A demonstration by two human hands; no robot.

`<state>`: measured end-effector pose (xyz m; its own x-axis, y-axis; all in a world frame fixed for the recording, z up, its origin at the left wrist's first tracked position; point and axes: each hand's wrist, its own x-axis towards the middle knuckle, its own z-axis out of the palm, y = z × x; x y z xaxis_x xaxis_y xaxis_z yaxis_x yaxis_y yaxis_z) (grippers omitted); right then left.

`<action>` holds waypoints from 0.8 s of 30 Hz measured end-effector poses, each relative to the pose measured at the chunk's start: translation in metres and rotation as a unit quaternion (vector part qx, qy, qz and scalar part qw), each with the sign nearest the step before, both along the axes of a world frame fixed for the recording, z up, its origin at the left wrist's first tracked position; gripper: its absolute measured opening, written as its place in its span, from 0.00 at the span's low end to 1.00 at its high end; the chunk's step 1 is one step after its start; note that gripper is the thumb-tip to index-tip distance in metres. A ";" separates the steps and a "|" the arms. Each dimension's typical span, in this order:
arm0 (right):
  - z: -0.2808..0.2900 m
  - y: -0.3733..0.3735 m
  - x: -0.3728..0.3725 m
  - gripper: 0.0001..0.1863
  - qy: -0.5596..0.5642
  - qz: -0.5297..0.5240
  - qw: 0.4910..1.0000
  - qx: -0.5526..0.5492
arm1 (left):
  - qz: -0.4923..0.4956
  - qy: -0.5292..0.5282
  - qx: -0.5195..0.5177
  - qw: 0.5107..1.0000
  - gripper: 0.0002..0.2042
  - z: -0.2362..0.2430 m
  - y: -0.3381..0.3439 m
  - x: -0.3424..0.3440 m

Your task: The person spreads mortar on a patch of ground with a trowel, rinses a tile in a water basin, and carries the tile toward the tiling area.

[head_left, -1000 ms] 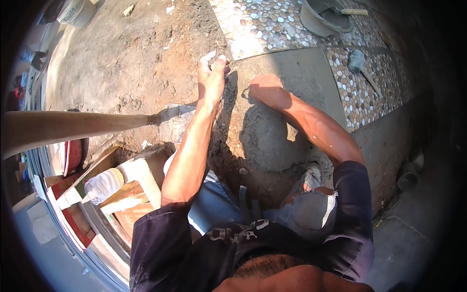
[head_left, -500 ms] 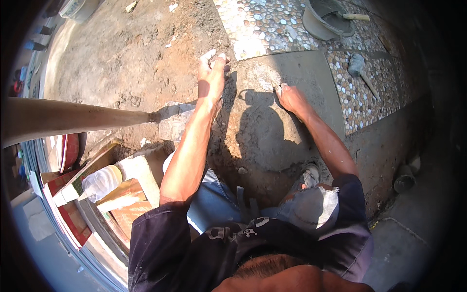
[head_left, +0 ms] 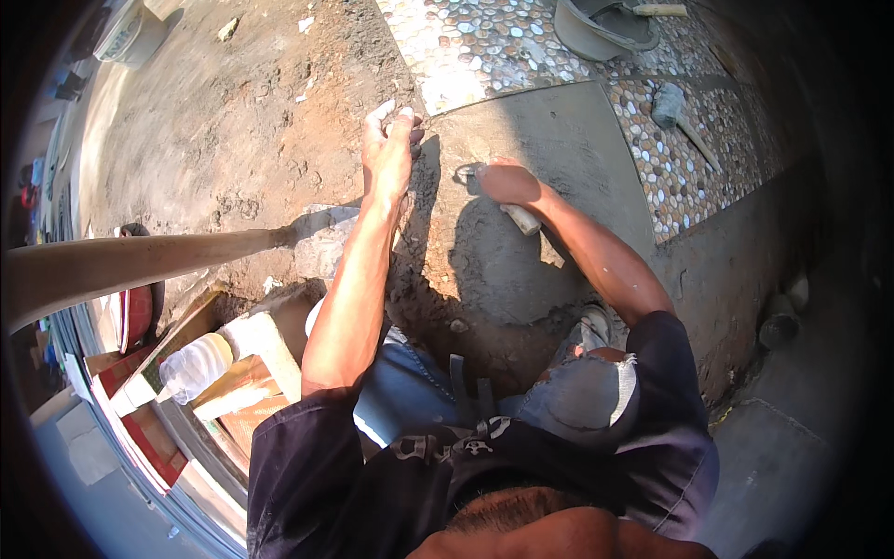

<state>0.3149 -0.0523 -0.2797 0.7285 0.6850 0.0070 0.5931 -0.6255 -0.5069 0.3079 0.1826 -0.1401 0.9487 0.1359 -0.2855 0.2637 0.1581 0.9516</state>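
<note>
My right hand [head_left: 508,183] is closed on a trowel, whose pale handle [head_left: 521,220] sticks out below my wrist. Metal at the trowel's front touches the wet grey mortar bed [head_left: 573,126]; much of the blade is hidden under my hand. Smooth mortar lies on the far right of the bed, rougher mortar nearer me, partly in my shadow. My left hand [head_left: 389,140] hovers or rests at the bed's left border, beside bare soil [head_left: 307,112]. Its fingers are curled in, and what they hold, if anything, I cannot make out.
Pebble tiles [head_left: 666,191] border the mortar, with a mallet [head_left: 680,121] and a mortar bucket [head_left: 596,33] on them. A thick wooden pole [head_left: 158,263] juts in from the left. A clear plastic bottle [head_left: 196,368] lies on boards; a white bucket [head_left: 135,37] stands far left.
My right hand has moved left across the mortar and turned, bringing the trowel handle into sight. The left hand stays curled in nearly the same place. The whole view has shifted slightly.
</note>
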 end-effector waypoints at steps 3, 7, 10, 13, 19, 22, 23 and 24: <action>0.049 0.019 0.005 0.09 -0.096 0.095 0.965 -0.223 | 0.021 0.015 -0.010 1.000 0.23 0.004 0.006 -0.004; 0.068 -0.006 0.009 0.14 0.086 -0.138 0.947 -0.276 | 0.015 0.010 -0.024 1.000 0.23 0.004 0.002 -0.004; 0.075 -0.037 0.002 0.18 0.115 -0.286 0.926 -0.217 | 0.014 0.013 -0.021 1.000 0.23 0.005 0.002 -0.004; 0.073 -0.058 -0.009 0.19 0.093 -0.299 0.928 -0.200 | 0.004 0.006 -0.021 1.000 0.23 0.009 -0.003 -0.005; 0.082 0.018 -0.039 0.15 0.178 -0.203 0.934 -0.234 | -0.014 0.008 -0.009 1.000 0.22 -0.002 -0.010 -0.002; 0.068 -0.003 -0.028 0.16 0.124 -0.242 0.939 -0.212 | -0.029 0.015 -0.007 0.999 0.20 -0.005 -0.020 -0.004; 0.069 -0.011 -0.026 0.16 0.143 -0.287 0.925 -0.202 | -0.028 0.020 -0.009 0.999 0.20 -0.006 -0.018 -0.004; 0.073 -0.024 -0.023 0.17 0.162 -0.330 0.910 -0.193 | -0.026 0.025 -0.011 0.999 0.20 -0.007 -0.016 -0.005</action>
<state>0.2914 -0.0758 -0.2070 0.9030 0.0034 -0.4295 -0.1182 -0.9594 -0.2561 0.3024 0.1666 -0.1470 0.9391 0.0794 -0.3343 0.3185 0.1639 0.9337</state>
